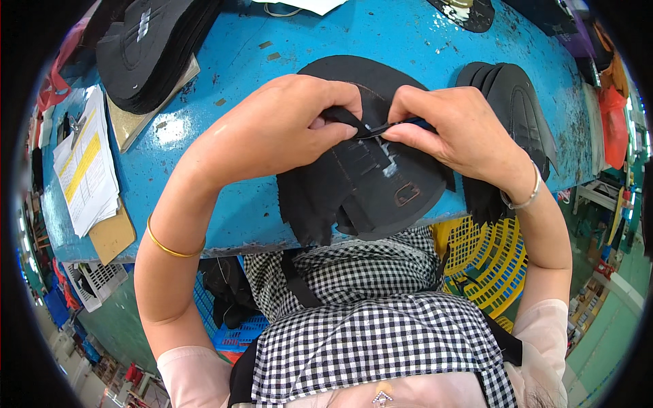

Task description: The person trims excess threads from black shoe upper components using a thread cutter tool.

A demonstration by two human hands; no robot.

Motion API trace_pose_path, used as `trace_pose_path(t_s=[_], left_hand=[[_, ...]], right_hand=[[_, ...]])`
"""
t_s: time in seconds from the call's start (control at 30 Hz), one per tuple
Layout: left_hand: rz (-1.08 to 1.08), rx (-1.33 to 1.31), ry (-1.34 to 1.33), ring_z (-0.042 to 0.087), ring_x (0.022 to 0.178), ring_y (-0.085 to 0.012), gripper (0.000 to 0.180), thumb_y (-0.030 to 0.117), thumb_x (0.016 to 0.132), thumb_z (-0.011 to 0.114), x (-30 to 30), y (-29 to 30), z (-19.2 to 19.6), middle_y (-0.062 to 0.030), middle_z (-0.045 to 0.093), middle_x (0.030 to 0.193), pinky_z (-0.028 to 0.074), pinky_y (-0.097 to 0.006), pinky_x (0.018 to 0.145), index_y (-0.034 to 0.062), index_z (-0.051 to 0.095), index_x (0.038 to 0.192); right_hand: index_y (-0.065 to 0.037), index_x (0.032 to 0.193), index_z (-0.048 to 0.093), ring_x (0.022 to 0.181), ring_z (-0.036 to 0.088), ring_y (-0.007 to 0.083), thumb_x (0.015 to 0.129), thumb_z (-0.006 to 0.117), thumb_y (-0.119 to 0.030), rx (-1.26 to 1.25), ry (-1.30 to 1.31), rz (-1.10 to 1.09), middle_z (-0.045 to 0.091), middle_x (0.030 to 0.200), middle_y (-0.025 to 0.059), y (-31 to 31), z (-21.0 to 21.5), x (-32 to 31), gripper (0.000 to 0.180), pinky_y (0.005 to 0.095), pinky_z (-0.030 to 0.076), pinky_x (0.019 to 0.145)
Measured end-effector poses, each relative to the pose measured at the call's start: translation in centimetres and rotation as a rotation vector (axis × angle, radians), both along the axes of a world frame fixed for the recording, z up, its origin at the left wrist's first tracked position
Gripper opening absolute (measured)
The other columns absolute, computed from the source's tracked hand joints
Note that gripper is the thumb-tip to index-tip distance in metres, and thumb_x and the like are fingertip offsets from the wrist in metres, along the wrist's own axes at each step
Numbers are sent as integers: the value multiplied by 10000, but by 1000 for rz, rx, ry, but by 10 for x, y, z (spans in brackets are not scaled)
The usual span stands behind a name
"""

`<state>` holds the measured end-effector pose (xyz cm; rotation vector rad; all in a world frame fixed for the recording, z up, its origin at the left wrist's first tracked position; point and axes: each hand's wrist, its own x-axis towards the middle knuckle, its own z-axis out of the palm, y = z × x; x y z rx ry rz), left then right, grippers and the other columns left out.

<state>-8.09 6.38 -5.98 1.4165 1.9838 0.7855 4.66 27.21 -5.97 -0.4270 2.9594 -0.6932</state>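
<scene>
In front of me, a black, rounded fabric piece (405,187) lies on the blue table, with brown stitching and whitish smears on its face. My left hand (289,126) pinches a raised black edge of it between thumb and fingers. From the other side, my right hand (452,126) grips a slim dark tool (378,130) with a narrow metal tip. That tip meets the fabric edge at the left thumb; whether it is snips or tweezers I cannot tell. Ragged black cloth (313,204) hangs from the piece's near left side.
A stack of black shaped pieces (139,58) sits at the far left, another stack (520,109) at the right. Clipped papers (85,163) lie along the left edge of the blue table (238,81). Below its front edge are a yellow basket (486,268) and a blue basket (241,333).
</scene>
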Motion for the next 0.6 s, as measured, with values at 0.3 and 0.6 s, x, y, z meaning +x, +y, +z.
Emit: trace_pose_path(t_s=[0.3, 0.6], left_hand=[[49, 6, 44, 495, 628, -272, 180, 138, 866, 621, 2, -1, -4, -142, 526, 694, 416, -373, 613, 20, 588, 998], [64, -59, 23, 486, 641, -295, 181, 127, 861, 607, 4, 1, -1, -160, 503, 701, 419, -384, 630, 21, 583, 1006]], right_hand=[[-91, 936, 598, 647, 610, 286, 910, 630, -390, -9, -42, 54, 614, 697, 102, 14, 6, -12, 301, 374, 459, 571], [-80, 901, 599, 619, 575, 312, 895, 652, -381, -42, -147, 100, 573, 654, 124, 13, 3, -23, 306, 404, 424, 558]])
